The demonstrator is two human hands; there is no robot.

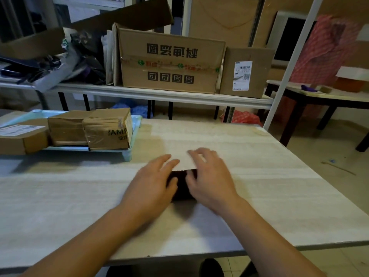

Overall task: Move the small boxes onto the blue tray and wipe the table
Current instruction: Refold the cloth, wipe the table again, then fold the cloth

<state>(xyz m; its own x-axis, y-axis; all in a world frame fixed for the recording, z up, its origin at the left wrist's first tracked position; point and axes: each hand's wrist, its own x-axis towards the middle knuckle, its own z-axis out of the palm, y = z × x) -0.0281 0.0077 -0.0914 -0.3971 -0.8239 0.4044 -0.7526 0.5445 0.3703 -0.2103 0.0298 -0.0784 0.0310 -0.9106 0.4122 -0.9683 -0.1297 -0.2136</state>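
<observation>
Pale table [259, 176], 2 flat-open hands [153, 182] [209, 176] atop dark cloth [180, 186], cluttered shelving [159, 94] behind.

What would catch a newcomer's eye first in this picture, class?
Both hands, the left hand and the right hand, press flat on a dark cloth at the middle of the pale table. At the left, three small boxes sit on the blue tray. Behind, a big carton stands on a shelf.
</observation>
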